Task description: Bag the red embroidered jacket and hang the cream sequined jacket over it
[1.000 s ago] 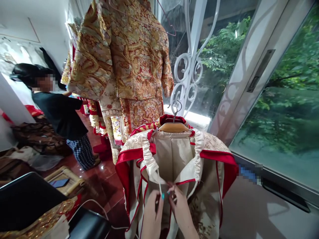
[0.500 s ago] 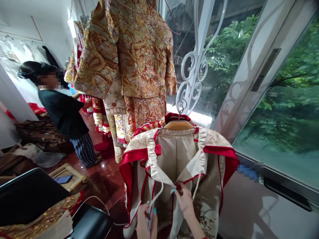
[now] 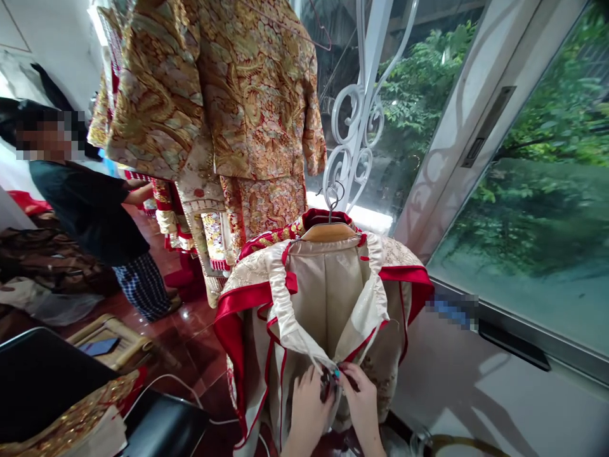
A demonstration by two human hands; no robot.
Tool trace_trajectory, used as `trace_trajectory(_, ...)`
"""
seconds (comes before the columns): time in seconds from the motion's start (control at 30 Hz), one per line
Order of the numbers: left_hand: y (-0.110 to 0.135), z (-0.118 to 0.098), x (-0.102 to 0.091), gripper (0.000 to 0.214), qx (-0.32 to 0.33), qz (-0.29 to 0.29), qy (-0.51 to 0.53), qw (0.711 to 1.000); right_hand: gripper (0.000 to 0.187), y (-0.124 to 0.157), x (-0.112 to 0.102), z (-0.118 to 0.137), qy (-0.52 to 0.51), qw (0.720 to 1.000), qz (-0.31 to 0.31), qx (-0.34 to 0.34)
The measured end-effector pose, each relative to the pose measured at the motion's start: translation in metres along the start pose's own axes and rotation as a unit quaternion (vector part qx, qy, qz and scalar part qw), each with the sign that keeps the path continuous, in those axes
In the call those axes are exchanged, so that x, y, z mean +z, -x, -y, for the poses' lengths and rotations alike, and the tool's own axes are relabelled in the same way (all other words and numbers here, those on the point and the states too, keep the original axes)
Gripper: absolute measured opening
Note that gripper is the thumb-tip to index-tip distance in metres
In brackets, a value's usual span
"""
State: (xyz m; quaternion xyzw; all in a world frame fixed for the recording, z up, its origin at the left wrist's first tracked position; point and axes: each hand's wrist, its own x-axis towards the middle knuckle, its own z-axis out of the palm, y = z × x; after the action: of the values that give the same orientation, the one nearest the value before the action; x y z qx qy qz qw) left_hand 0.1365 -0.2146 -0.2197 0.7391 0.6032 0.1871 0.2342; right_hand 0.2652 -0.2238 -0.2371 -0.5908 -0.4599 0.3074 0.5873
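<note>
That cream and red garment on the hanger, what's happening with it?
A person has both hands at the front of the cream and red garment, which hangs on a wooden hanger. The left hand and right hand meet just below the gathered white neckline, fingers pinched together on its thin ties. Behind it hangs a gold embroidered jacket. Another person in a black top stands further back on the left, reaching toward other hanging clothes.

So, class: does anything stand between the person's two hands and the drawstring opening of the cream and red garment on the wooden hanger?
Nothing visible does. The left hand and right hand already meet at the drawstring opening of the cream and red garment, fingertips on the fabric.
</note>
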Motion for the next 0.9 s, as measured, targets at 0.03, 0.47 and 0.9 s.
trace_trajectory(0.03, -0.003, -0.003, -0.001, 0.042, -0.006, -0.002, -0.027, 1.000, 0.027, -0.003, 0.000, 0.002, 0.003, 1.000, 0.003, 0.005)
trace_trajectory(0.47, -0.020, 0.008, 0.005, 0.037, 0.070, -0.037, -0.056, 0.995, 0.026, -0.014, 0.012, 0.011, 0.275, 0.952, 0.020, -0.131)
trace_trajectory(0.9, -0.011, 0.039, 0.011, 0.030, 0.089, -0.191, 0.020, 0.977, 0.023, -0.043, -0.001, 0.114, 0.362, 0.840, -0.043, -0.402)
